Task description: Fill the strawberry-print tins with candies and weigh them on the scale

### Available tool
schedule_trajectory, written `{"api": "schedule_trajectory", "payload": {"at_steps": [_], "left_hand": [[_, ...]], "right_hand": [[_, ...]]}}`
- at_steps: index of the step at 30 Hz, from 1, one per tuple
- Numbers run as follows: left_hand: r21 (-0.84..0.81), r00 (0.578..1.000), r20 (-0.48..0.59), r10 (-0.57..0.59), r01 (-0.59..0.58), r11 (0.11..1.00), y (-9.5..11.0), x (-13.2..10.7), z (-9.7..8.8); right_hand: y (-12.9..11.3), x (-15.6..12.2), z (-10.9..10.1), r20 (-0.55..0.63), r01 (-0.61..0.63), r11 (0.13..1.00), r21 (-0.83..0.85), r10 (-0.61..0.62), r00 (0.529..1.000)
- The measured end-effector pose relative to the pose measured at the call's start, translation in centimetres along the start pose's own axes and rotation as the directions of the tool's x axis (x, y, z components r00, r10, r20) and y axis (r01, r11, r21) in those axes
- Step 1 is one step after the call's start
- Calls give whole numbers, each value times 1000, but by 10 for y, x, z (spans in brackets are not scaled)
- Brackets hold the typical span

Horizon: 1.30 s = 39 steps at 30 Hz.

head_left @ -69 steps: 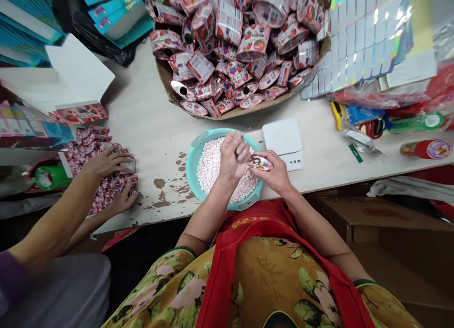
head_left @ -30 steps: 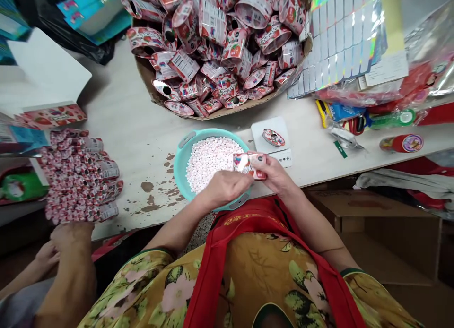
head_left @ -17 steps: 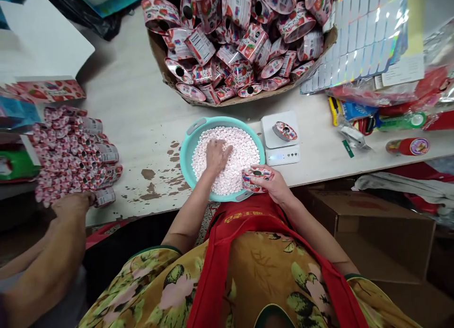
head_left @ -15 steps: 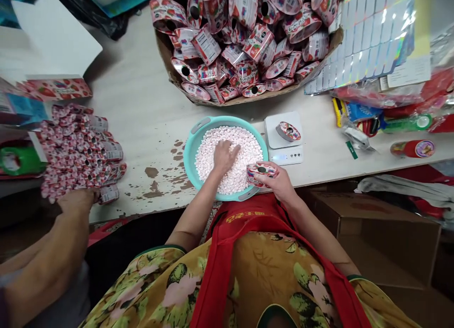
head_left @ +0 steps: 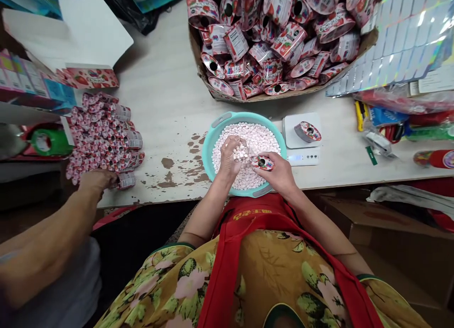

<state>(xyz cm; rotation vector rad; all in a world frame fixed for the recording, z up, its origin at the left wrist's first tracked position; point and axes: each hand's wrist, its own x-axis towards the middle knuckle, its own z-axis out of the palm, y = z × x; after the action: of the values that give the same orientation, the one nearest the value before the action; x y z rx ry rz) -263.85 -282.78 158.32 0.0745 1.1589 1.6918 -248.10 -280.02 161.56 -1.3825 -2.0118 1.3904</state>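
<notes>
A teal basin [head_left: 209, 148] full of small pale pink candies [head_left: 258, 134] sits at the table's front edge. Over it my left hand [head_left: 230, 155] is cupped round a scoop of candies [head_left: 241, 153], palm turned up. My right hand [head_left: 282, 174] grips a small strawberry-printed candy container [head_left: 262, 163], its dark round hole facing up, close beside the left hand's fingers. To the right, a similar printed container [head_left: 308, 132] rests on a white digital scale [head_left: 291, 139] with a lit display.
A cardboard box [head_left: 213, 92] heaped with printed containers [head_left: 273, 44] stands behind the basin. At left, a co-worker's hand [head_left: 97, 179] touches stacked containers [head_left: 102, 139]. Sticker sheets [head_left: 400, 44], a green tape roll [head_left: 44, 142] and a red-lidded jar [head_left: 438, 159] lie around.
My left hand has come up from the candies, turned over and now holds a scoop of them next to the container. The whole view has shifted, so things appear farther right.
</notes>
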Motion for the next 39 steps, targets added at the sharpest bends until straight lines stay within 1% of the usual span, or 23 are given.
{"api": "schedule_trajectory", "payload": {"at_steps": [2,3,4,6,8,11,14,19,22,27,29,33,36,39], "left_hand": [[-49,996,57,70,-67,997,11,-9,8],[-55,992,65,104,-101,993,13,-11,11],[-54,989,57,137,-134,990,15,-12,12],[-39,983,2,184,-184,982,14,-10,13],[-26,982,-53,181,-183,983,13,-4,12],[32,986,-83,142,-140,990,10,4,10],[106,986,-93,141,-131,986,9,9,11],[79,987,-63,148,-143,987,8,14,15],[101,985,-50,162,-157,983,7,16,18],[223,981,-50,189,-174,959,4,21,21],[246,980,-47,191,-174,954,3,22,22],[204,986,-21,166,-159,966,2,23,28],[179,990,-30,138,-131,975,2,22,34],[181,993,-55,106,-94,979,2,21,39]], "right_hand": [[-8,6,13,35,13,996,-92,-10,999],[-11,9,20,42,8,992,-127,-3,999],[-14,13,25,41,1,988,-154,6,999],[-16,19,33,35,-1,982,-190,8,999],[-15,23,37,34,6,978,-209,1,999],[-12,27,39,27,4,977,-213,2,1000],[-10,29,39,22,7,982,-191,-3,1000],[-11,33,38,20,7,981,-195,-3,1000],[-10,35,36,24,1,975,-220,5,1000],[-7,35,31,20,-20,990,-141,23,1000],[-8,35,28,9,-19,993,-113,20,1000],[-9,33,23,-3,-37,992,-124,37,999],[-7,33,19,-13,-60,990,-129,59,998],[-4,33,15,-18,-20,994,-109,18,1000]]}}
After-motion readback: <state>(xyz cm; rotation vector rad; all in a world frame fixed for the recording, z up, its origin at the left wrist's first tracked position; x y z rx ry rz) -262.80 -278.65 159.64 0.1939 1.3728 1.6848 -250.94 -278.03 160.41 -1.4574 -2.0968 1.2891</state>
